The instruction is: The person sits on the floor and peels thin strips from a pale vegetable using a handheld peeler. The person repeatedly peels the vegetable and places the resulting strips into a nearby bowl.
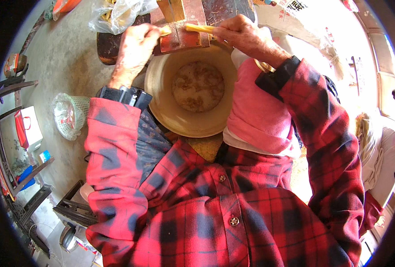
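My left hand grips a short pale-yellow piece between thumb and fingers, at the left side of a wooden board. Across from it, my right hand holds a longer yellow strip or bundle of strips, its tip pointing left over the board. A gap separates the two yellow pieces. The reddish-brown wooden board carries an upright wooden block and a thin dark line down its middle, perhaps a blade or slot. Beneath its front end stands a round beige basin with light-brown scraps in its bottom.
A clear plastic bag with yellow strips lies left of the board on a dark bench. Pink cloth covers my right leg. A lined mesh wastebasket stands on the concrete floor. Dark wooden furniture is at the left.
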`<state>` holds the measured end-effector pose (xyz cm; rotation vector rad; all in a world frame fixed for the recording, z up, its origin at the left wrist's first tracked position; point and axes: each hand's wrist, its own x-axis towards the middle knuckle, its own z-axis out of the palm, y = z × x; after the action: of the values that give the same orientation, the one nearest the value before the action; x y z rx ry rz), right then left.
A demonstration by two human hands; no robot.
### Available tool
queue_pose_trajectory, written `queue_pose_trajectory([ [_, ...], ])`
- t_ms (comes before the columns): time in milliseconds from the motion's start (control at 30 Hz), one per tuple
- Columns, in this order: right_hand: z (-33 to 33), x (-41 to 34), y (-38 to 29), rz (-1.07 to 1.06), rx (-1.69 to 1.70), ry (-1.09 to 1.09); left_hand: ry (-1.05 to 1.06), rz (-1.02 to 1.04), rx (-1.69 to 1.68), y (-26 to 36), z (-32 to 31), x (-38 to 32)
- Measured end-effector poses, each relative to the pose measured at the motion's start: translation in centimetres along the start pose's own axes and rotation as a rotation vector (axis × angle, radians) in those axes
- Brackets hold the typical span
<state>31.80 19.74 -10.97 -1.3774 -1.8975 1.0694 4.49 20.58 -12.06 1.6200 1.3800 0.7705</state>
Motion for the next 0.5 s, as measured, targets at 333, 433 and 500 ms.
queue_pose_trajectory([
  [333, -0.7, -7.5, -2.0, -0.196, -0.142, -0.104, -0.118, 0.168, 0.237, 3.3, -1.3, -6.1],
  [433, -0.4, -11.8, -3.8, -0.161, 0.114, -0.271, -0.110, 0.245, 0.356, 5.8, -0.2, -9.3],
  [500, -0.1, -13.8, -4.8, -0.513, -0.057, -0.214, -0.157, 0.250, 0.375, 7.4, 0.9, -12.2],
])
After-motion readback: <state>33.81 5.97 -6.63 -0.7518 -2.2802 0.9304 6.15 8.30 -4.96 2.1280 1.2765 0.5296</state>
